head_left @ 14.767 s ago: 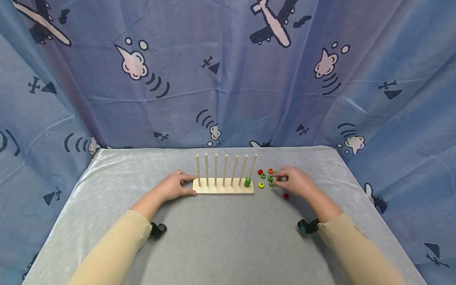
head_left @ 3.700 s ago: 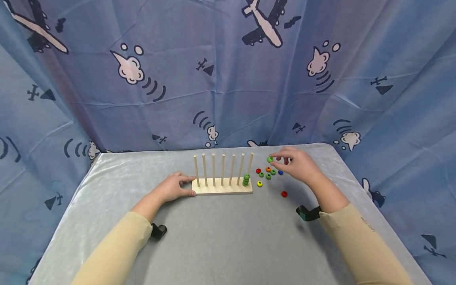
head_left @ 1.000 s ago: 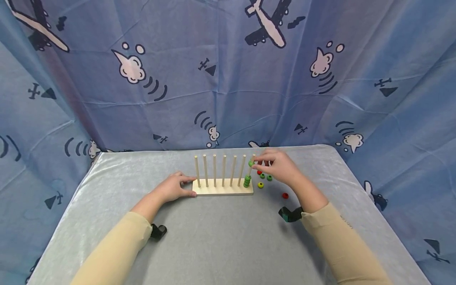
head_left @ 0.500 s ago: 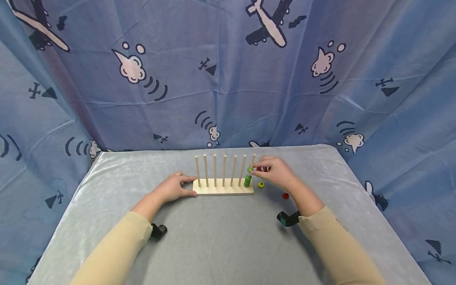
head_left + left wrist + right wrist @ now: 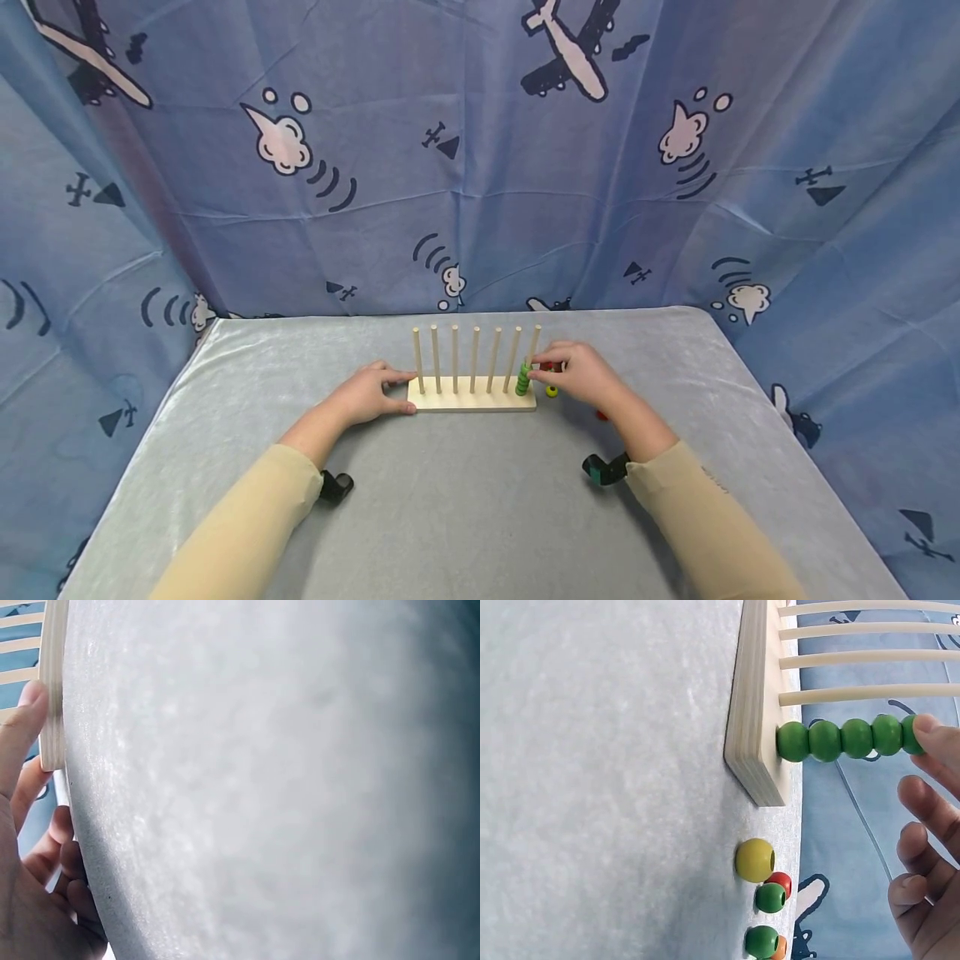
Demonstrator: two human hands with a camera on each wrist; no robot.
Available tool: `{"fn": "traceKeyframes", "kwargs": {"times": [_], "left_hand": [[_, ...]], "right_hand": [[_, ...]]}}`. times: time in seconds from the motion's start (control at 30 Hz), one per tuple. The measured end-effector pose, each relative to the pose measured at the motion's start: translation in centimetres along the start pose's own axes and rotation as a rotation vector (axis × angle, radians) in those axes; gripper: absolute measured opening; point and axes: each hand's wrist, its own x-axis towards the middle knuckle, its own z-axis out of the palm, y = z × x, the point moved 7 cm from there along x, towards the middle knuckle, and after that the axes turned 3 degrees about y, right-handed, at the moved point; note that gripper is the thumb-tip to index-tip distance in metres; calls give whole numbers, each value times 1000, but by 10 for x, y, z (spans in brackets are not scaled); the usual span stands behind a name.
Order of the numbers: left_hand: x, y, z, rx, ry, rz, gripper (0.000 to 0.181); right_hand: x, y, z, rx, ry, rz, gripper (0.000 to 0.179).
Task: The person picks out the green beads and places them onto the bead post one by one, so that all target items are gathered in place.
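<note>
A pale wooden peg board point(image 5: 472, 402) stands on the cloth-covered table, with several upright pegs. My left hand point(image 5: 366, 392) holds its left end, thumb on the front edge point(image 5: 52, 712) and a finger behind. At the right end, green beads point(image 5: 522, 385) are stacked on the last peg. My right hand point(image 5: 583, 372) pinches the topmost green bead point(image 5: 910, 735) on that peg, thumb and forefinger at its sides. In the right wrist view this bead meets the one below it. The other right fingers are bent loosely and hold nothing.
Right of the board lie loose beads: a yellow bead point(image 5: 754, 860), a red bead point(image 5: 781, 883), two green beads point(image 5: 762, 941) and an orange bead point(image 5: 781, 948). Another red bead point(image 5: 602, 415) is partly behind my right forearm. A patterned blue curtain point(image 5: 480, 167) hangs behind the table.
My right hand has carried a green bead from the loose group to the rightmost peg and slid it down to the stack, which has grown. My left hand has stayed on the board.
</note>
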Motion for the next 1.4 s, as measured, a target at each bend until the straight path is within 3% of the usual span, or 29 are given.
{"fn": "traceKeyframes", "kwargs": {"times": [0.67,0.87,1.13,1.4], "left_hand": [[-2,-1,-2,-15,-3,-8,67],[-3,-1,-1,-20,-6,-13,68],[-2,-1,-1,-22,-5,-8,68],[-1,2,-2,-15,-7,1,67]], "right_hand": [[0,6,-13,19,-21,17,26],[-3,24,-19,21,-51,56,29],[-13,53,-30,-71,-72,95,26],[-16,65,-34,-149,-107,90,27]]}}
